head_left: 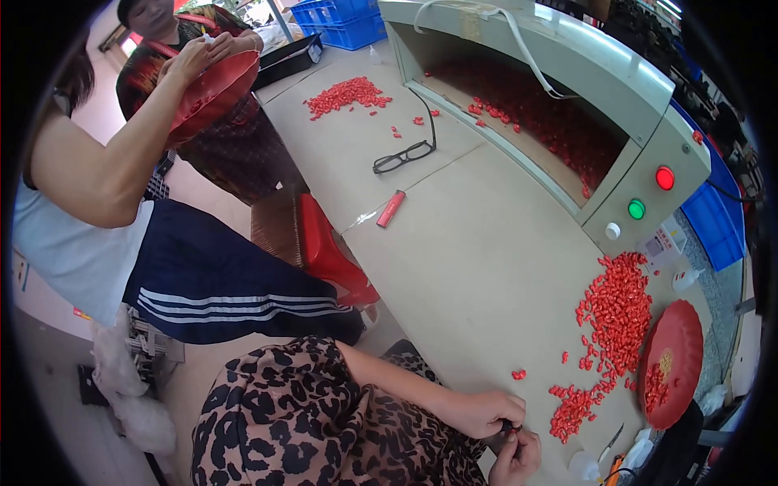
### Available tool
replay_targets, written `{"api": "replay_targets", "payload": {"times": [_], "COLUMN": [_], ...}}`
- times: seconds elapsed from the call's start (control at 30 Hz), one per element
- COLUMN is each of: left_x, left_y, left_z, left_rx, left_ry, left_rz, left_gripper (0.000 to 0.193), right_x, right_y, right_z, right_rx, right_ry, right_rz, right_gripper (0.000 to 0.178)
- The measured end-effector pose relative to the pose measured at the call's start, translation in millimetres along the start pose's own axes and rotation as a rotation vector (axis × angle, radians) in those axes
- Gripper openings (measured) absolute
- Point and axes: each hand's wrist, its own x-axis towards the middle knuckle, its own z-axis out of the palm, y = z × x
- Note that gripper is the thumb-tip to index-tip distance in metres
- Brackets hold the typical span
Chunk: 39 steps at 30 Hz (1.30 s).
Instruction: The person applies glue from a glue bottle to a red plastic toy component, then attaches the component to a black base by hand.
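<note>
hands [502,429] near red dish [677,340] (few red pieces [655,387])

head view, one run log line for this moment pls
left hand pinching small dark piece | right hand touching same piece | red pieces heaped on table | red dish at right

The left hand [480,411] and right hand [517,455] meet at the table's near edge, pinching something dark and too small to identify. The right forearm is cut off by the lower edge of the view. At the right rim, the red plate [674,356] is partly hidden behind dark, blurred objects.
</note>
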Motion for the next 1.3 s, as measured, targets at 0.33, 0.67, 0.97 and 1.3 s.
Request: {"api": "replay_targets", "payload": {"times": [0.33, 0.67, 0.97, 1.3], "left_x": [4.1, 3.0, 4.9, 2.2], "left_y": [-7.0, -8.2, -6.8, -12.3], "left_z": [-5.8, -0.8, -3.6, -3.7], "left_rx": [0.020, 0.058, 0.031, 0.030], "left_ry": [-0.074, 0.010, -0.002, -0.032], "left_rz": [0.011, 0.039, 0.051, 0.019], "left_gripper": [0.018, 0.011, 0.010, 0.013], "right_x": [5.5, 3.5, 1.9, 4.3], "right_y": [3.2, -1.0, 3.4, 1.4], "right_z": [1.4, 1.6, 9.4, 9.4], "right_rx": [0.008, -0.029, 0.071, 0.035], "right_ry": [0.018, 0.005, 0.039, 0.050], "right_rz": [-0.031, -0.008, 0.075, 0.074], "right_gripper": [0.011, 0.015, 0.009, 0.003]}}
